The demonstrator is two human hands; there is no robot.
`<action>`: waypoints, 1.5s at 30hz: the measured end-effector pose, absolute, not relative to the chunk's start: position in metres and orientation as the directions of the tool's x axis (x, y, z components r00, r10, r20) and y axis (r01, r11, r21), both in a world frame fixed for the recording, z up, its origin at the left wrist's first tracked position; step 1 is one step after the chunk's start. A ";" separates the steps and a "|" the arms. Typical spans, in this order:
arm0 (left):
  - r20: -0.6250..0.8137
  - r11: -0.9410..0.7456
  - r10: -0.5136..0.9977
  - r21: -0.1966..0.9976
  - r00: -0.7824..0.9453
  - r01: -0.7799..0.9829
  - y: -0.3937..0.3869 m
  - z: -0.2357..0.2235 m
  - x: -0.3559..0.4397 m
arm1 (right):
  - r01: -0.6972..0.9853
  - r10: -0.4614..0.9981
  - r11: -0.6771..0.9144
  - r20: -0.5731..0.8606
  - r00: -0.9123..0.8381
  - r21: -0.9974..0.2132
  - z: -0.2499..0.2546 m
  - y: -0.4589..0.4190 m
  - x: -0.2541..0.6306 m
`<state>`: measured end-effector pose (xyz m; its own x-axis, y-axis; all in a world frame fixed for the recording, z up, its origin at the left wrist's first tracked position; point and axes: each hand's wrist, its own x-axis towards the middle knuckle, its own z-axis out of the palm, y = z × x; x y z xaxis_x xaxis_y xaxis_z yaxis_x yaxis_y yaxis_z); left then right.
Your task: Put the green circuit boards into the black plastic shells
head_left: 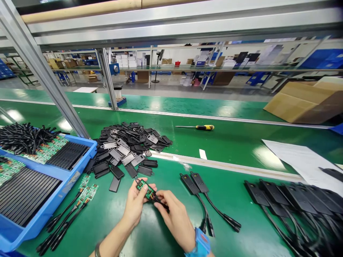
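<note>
Low over the green bench, my left hand (135, 203) grips a small green circuit board (146, 189) between thumb and fingers; a black casing may lie beneath it, but I cannot tell. My right hand (174, 212) pinches the black cable (160, 202) where its coloured wires leave the board. Beyond my hands spreads a heap of black plastic case halves (125, 148). Two closed black cases with cables (197, 184) lie right of my hands. Several loose circuit boards with cables (84, 196) rest to the left.
A blue divided tray (77, 175) at left holds boards, cables and black slabs. More cased units (292, 200) crowd the right side. A yellow-black screwdriver (205, 127), white paper (292, 157) and a cardboard box (302, 101) lie farther back. A metal post (53, 78) rises at left.
</note>
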<state>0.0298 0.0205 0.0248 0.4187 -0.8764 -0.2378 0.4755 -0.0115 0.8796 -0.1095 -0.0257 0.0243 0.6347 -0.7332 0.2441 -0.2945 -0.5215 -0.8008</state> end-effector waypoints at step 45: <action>-0.200 -0.225 -0.967 0.961 0.161 -0.162 0.022 0.015 0.030 | -0.291 -0.548 -0.823 0.548 0.632 -0.487 0.011 -0.047 -0.113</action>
<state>0.0296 0.0220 0.0148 0.1608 -0.9666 -0.1997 -0.1619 -0.2254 0.9607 -0.1129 -0.0472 0.0111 0.6325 -0.5475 0.5479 -0.2905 -0.8234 -0.4875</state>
